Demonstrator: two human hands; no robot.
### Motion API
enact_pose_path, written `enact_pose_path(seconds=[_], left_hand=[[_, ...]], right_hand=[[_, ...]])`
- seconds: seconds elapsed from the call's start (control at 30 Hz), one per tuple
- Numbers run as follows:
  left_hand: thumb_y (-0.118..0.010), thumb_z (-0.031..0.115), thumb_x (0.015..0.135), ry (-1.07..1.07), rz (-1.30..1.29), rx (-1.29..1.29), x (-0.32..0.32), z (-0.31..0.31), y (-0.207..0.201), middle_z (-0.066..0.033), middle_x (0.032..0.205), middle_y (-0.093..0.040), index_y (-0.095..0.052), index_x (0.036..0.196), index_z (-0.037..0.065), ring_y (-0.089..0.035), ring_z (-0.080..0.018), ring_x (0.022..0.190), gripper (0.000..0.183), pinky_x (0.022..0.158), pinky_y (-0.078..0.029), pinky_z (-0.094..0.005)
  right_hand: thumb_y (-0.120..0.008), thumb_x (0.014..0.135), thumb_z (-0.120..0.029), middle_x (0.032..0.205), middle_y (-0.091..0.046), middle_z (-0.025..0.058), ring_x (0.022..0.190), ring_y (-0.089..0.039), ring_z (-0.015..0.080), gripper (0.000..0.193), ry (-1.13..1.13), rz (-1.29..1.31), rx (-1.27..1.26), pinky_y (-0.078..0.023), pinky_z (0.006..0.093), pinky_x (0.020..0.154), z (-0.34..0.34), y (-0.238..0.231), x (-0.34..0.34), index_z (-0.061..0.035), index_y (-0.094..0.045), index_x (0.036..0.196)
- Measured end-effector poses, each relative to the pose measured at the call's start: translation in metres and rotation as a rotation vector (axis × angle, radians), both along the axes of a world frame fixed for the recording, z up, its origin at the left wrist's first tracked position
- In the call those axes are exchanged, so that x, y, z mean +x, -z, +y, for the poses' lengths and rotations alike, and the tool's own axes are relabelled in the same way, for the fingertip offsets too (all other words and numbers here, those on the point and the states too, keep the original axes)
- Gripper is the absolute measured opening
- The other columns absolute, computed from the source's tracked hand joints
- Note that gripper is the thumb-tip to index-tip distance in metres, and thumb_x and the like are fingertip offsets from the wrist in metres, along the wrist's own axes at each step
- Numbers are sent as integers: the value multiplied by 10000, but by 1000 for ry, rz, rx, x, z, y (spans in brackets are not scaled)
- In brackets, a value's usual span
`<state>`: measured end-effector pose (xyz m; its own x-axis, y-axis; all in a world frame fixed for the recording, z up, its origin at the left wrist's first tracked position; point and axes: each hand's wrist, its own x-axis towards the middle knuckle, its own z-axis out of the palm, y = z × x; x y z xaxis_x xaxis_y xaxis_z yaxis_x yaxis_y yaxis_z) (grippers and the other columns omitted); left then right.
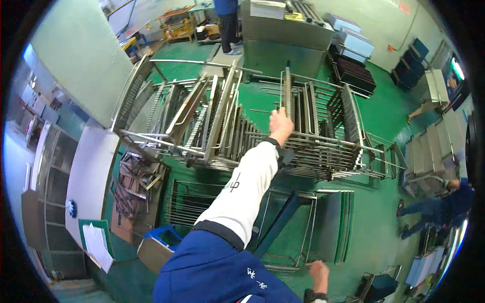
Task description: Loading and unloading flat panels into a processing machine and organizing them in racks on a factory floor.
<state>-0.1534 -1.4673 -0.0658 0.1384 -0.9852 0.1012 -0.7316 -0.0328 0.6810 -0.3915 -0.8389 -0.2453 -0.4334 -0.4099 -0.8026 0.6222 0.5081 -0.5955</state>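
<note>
My left arm, in a white sleeve with a dark cuff, reaches forward over a long row of metal racks. My left hand is closed round the near end of an upright metal frame in the gap near the row's middle. More slotted frames stand on edge to the right of that hand, and others lean at the left. Below, close to my body, my right hand hangs with its fingers curled in. Nothing shows in it, and it touches nothing I can see.
Beyond the row stand a metal cabinet and a person. Another person is at the right. Nearer are a floor rack, a blue stool, a white tabletop and a crate of metal parts.
</note>
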Motion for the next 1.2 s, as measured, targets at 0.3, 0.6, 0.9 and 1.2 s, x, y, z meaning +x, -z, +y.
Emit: enact_pose_path(seconds=[0.3,0.6,0.9,1.2], left_hand=[[-649,158,789,54,72,-310,3,127,8,-124,1203,-484,-590,1061,70,-443,-330,1119,293,939,-374,-442],[-574,258,802,507,160,28,122,351,115,-176,905,-637,-648,886,46,-590,-375,914,240,786,-475,-460],[-618,321,805,545,-65,853,339,514,159,-52,644,-618,-661,770,20,-558,-152,507,306,464,-447,-311],[-646,261,801,470,43,754,376,540,176,-52,633,-625,-672,778,32,-595,-140,538,232,452,-464,-290]], right_hand=[[-561,885,-123,656,-527,71,529,-500,179,152,-293,88,-8,-394,317,450,173,73,111,7,-538,808],[-538,884,-85,658,-518,61,519,-483,130,111,-176,106,72,-363,253,426,235,-13,164,22,-543,913],[-583,842,-89,631,-500,43,502,-464,122,91,-49,-78,-34,-339,260,408,347,32,159,-11,-539,830],[-621,798,-191,711,-638,87,595,-617,227,127,-586,304,6,-500,366,513,355,39,232,-67,-592,789]])
